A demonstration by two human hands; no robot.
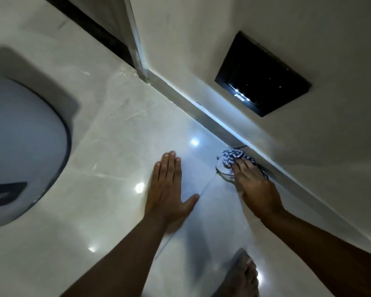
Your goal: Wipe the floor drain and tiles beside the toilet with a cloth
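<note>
Striped blue-white cloth (231,160) lay bunched under right hand (252,181), fingers pressing it at the wall's base | left hand (169,189) flat, released, on glossy pale tiles (107,146) | rounded toilet (19,146) sat left | drain hidden.

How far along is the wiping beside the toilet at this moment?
Done: cannot tell; the glossy floor tiles show no clear wiped patch. In hand: the right hand presses a striped cloth onto the floor at the wall base, left hand flat for support. Left: tiles toward the toilet; the drain itself is not visible.
</note>
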